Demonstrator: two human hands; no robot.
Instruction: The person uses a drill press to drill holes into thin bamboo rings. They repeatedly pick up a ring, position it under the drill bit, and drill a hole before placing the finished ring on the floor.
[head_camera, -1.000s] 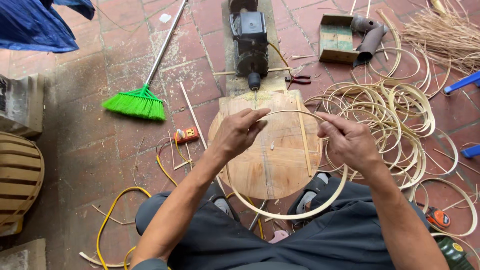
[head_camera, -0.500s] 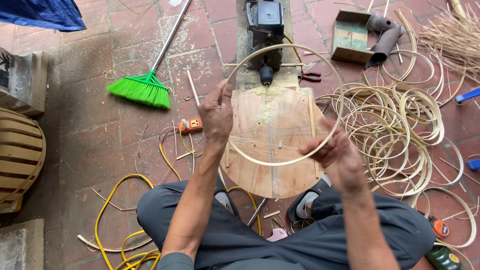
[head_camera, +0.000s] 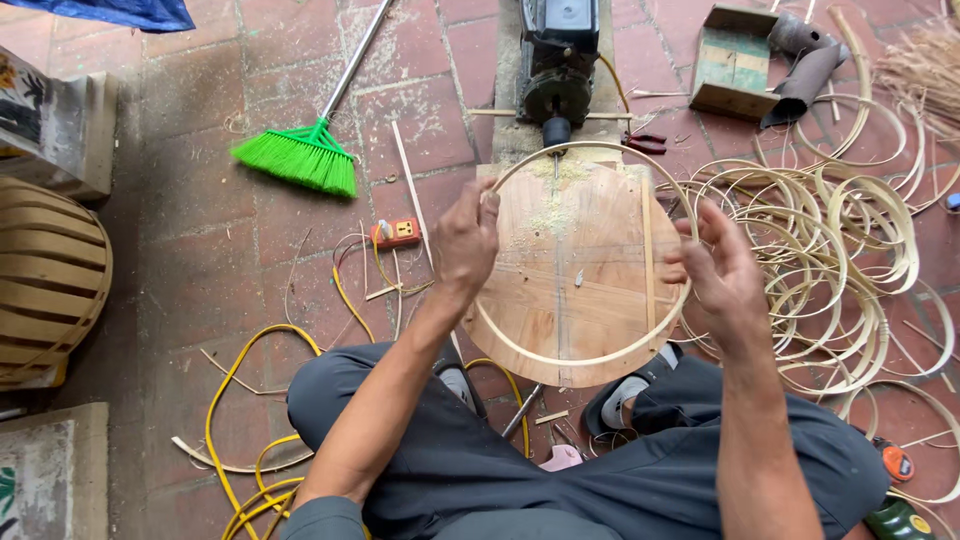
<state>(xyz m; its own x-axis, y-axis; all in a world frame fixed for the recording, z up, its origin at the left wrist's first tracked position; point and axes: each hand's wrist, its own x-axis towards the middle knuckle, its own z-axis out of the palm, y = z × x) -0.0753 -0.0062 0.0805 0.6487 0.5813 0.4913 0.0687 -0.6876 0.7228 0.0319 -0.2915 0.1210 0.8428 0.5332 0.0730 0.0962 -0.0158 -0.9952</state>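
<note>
Meanwhile both hands, left (head_camera: 465, 238) and right (head_camera: 722, 272), grip a bamboo hoop (head_camera: 580, 358) over the round wooden board (head_camera: 575, 290), a green-striped box (head_camera: 733, 62) beyond.

- My left hand (head_camera: 465, 240) gripped the left side of the bamboo hoop (head_camera: 590, 358); my right hand (head_camera: 722, 275) met its right side.
- The hoop hung over the round wooden board (head_camera: 570, 260), which lay on the brick floor (head_camera: 200, 230) before my crossed legs.
- Behind the board stood the motor (head_camera: 558, 62), its bit pointing at the hoop's far edge.
- The broom (head_camera: 300, 155) lay left of the motor.
- The socket block (head_camera: 396, 232) lay between broom and board.
- The pile of hoops (head_camera: 830, 240) lay right of the board.
- The small box (head_camera: 735, 60) sat behind that pile.
- The slatted basket (head_camera: 45, 280) stood at far left.
- The cable (head_camera: 235, 400) looped by my left knee.
</note>
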